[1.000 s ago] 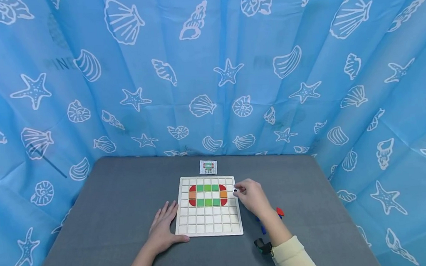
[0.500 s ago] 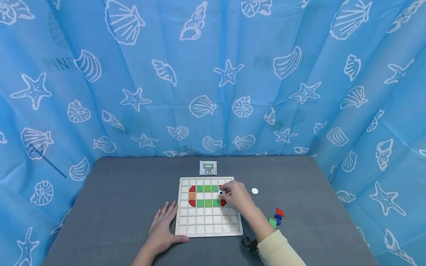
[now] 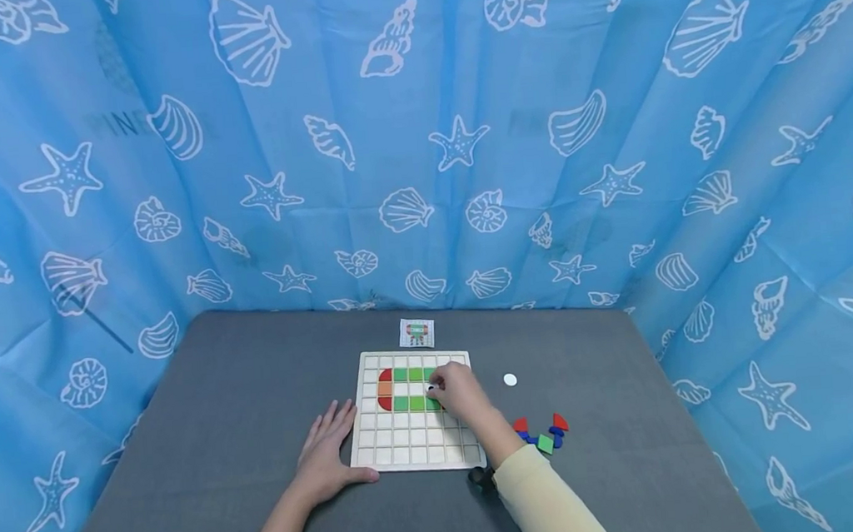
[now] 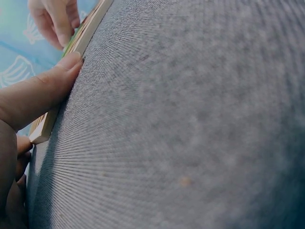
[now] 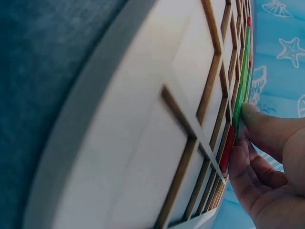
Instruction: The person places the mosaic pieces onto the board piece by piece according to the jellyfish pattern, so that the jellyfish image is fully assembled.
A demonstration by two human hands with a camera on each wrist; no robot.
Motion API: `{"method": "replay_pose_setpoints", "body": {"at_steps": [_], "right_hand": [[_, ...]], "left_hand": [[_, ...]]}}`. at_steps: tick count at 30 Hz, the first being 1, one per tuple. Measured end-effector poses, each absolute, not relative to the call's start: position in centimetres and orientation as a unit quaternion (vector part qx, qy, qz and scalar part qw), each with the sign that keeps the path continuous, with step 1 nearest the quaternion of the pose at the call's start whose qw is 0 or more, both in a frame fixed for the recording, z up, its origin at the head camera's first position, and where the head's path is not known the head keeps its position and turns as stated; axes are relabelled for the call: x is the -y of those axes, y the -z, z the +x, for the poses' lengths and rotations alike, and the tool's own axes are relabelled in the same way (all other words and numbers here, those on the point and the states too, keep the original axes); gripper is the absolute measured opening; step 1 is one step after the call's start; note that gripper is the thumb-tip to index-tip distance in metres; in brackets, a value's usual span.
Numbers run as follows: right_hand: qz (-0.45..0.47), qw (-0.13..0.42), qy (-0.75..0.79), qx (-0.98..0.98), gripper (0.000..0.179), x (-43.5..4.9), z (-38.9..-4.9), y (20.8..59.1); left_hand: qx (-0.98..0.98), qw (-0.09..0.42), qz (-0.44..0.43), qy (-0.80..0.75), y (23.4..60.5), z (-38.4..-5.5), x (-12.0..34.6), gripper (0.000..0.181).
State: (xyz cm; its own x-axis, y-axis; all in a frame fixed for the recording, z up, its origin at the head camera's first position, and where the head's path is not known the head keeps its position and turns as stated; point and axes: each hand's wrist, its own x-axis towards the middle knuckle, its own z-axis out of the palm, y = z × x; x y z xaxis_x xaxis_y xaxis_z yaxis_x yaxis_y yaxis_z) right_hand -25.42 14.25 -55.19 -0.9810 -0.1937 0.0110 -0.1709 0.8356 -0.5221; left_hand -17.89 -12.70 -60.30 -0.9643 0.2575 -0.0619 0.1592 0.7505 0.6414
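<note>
Grid board [image 3: 401,439], just one, lay on the gray table [image 3: 277,378] in the head view, showing six green tiles [image 3: 415,375], two red tiles [image 3: 385,375] and one orange tile [image 3: 384,389] (the right hand [image 3: 457,390], pinching one small white piece [image 3: 431,389], hid some cells). To its right lay one white disc [image 3: 510,380], two red pieces [image 3: 560,422], one green piece [image 3: 545,444] and several blue pieces [image 3: 557,441]; behind, one card [image 3: 417,333]. In the left wrist view, the left hand [image 4: 24,112], released, touched the board's edge with its thumb. The right wrist view showed pinching fingers just beside green tiles.

The board [image 3: 402,437] looks like smooth wood; the table covering [image 4: 167,119], matt, ribbed cloth; the curtain [image 3: 419,170], smooth sheeting.
</note>
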Motion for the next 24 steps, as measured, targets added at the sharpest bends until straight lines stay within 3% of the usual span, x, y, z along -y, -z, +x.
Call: {"method": "replay_pose_setpoints", "body": {"at_steps": [11,24], "right_hand": [[-0.073,0.007,0.292,-0.953,0.017,-15.3,-25.3,54.7],[-0.027,-0.034,0.261,-0.964,0.021,-19.9,-24.6,53.6]], "left_hand": [[-0.932,0.076,0.116,-0.334,60.6,-18.0,12.3,0.130],[-0.933,0.080,0.116,-0.331,60.7,-18.0,12.8,0.129]]}}
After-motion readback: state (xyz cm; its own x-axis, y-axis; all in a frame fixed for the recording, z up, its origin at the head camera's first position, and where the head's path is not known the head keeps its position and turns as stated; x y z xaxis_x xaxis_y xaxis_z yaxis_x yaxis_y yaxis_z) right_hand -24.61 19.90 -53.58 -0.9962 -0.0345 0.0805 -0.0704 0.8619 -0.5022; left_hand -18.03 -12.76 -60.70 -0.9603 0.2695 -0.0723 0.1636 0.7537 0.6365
